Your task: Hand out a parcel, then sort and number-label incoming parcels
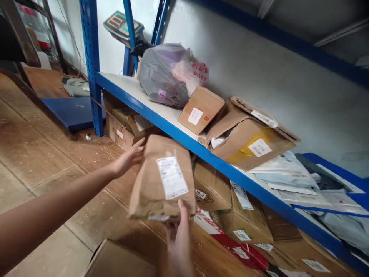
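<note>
The brown paper parcel point(162, 181) is held up in front of the blue shelf point(161, 117). The right hand point(179, 234) pinches its bottom edge; the left hand point(130, 157), fingers spread, touches its upper left corner

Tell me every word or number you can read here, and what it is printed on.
"1010": sticker on a brown box under the shelf.
Red print on the grey plastic bag: blurred, not readable.
White label on the held brown paper parcel: too small to read.
Labels on the shelf boxes: too small to read.

parcel point(163, 181) before shelf point(161, 113) | bag point(168, 73) on shelf, left of small box point(201, 109)
</note>
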`<state>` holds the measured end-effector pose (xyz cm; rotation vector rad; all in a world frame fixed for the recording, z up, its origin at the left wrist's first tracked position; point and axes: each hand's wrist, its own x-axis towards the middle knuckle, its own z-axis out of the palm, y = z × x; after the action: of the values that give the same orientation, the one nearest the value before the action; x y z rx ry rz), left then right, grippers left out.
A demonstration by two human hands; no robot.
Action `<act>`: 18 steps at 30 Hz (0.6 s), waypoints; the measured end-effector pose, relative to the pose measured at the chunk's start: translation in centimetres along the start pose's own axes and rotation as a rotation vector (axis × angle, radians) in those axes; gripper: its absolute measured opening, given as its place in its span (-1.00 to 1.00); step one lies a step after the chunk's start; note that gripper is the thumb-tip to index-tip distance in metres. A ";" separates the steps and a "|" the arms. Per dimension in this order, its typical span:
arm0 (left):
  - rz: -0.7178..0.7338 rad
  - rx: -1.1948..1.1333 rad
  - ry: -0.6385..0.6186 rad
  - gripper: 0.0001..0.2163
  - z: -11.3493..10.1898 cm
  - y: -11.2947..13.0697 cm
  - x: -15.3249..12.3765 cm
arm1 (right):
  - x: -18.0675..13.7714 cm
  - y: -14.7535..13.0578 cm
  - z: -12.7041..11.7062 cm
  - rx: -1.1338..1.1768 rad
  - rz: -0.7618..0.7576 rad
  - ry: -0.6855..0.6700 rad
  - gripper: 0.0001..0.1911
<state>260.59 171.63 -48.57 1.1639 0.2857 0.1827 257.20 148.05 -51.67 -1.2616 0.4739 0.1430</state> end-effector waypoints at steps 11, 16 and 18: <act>0.047 0.375 -0.071 -0.26 -1.8 -9.5 -5.9 | 5.1 -2.3 10.2 0.227 0.190 0.273 -0.60; -0.197 0.638 -0.130 -0.04 -0.2 -12.7 -8.7 | 6.9 -3.3 10.3 0.190 0.141 0.219 -0.66; -0.197 0.685 -0.162 -0.08 -0.2 -14.0 -10.9 | 7.4 -2.7 10.3 0.171 0.072 0.144 -0.70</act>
<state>250.09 163.23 -60.12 1.8053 0.3284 -0.2019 267.53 155.76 -50.13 -1.0919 0.6428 0.0702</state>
